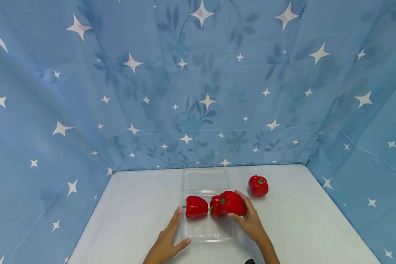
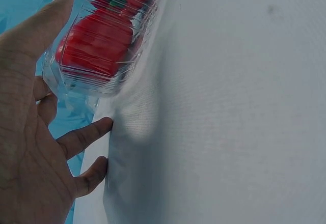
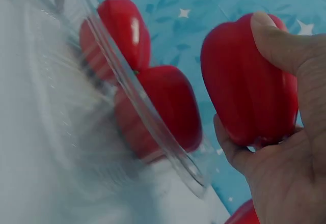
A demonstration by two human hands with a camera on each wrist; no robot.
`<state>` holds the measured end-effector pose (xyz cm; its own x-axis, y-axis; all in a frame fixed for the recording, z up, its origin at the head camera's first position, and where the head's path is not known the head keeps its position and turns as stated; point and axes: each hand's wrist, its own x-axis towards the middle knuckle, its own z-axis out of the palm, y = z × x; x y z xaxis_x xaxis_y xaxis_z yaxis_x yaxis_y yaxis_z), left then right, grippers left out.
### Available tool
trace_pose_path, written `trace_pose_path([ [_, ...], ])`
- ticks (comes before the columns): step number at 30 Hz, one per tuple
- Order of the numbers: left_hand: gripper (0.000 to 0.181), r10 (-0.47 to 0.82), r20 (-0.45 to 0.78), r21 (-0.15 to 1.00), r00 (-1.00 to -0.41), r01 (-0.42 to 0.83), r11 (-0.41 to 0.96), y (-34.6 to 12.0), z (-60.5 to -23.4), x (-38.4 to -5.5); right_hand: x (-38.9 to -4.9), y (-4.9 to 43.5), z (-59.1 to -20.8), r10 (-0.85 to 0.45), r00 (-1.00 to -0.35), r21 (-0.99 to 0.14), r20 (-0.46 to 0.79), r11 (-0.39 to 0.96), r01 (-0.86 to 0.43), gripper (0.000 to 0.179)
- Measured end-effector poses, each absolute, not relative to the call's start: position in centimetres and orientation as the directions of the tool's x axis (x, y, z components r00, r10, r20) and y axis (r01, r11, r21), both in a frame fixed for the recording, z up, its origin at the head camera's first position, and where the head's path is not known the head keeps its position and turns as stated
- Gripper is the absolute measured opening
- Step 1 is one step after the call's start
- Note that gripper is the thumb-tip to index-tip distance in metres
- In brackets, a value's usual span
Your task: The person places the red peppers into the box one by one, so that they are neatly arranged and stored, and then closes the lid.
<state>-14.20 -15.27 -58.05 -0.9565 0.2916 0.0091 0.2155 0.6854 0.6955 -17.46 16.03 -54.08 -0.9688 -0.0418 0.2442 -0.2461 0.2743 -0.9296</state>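
My right hand [image 1: 250,222] grips a red bell pepper [image 1: 234,203] between thumb and fingers, over the right part of a clear plastic clamshell box [image 1: 201,233]. In the right wrist view this pepper [image 3: 244,81] is apart from the box wall. Inside the box lie two more red bell peppers: one at the left [image 1: 196,207], another [image 1: 214,206] partly hidden by the held one. Along the box's left side rests my left hand [image 1: 166,240], fingers extended and thumb spread toward the front corner. The left wrist view shows the peppers [image 2: 97,46] through the box wall.
Behind the box its clear lid [image 1: 205,180] lies folded back on the white table [image 1: 128,205]. Another red bell pepper [image 1: 258,186] stands on the table at the back right. A small black object [image 1: 250,261] shows at the bottom edge. Blue star-patterned curtains [image 1: 198,84] surround the table.
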Motion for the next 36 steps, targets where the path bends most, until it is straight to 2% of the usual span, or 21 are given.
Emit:
trace_pose_path([
  [9, 0.095, 0.298, 0.068, 0.694, -0.952, 0.259, 0.671, -15.3, -58.0, -14.0, -16.7, 14.0, -54.0, -0.052, -0.984, -0.904, 0.168, 0.39, -0.175, 0.076],
  [20, 0.094, 0.299, 0.114, 0.676, -0.948, 0.294, 0.675, -15.3, -58.3, -14.0, -16.3, 12.7, -54.3, -0.136, -0.958, -0.813, 0.252, 0.508, -0.286, 0.076],
  [28, 0.096, 0.296, 0.08, 0.677, -0.952, 0.269, 0.684, -15.3, -58.1, -13.9, -15.6, 11.4, -54.8, -0.148, -0.963, -0.749, 0.224, 0.606, -0.268, 0.075],
  [36, 0.094, 0.29, 0.119, 0.682, -0.95, 0.29, 0.672, -15.3, -58.3, -14.0, -15.3, 10.0, -55.1, -0.198, -0.953, -0.702, 0.23, 0.644, -0.304, 0.078],
])
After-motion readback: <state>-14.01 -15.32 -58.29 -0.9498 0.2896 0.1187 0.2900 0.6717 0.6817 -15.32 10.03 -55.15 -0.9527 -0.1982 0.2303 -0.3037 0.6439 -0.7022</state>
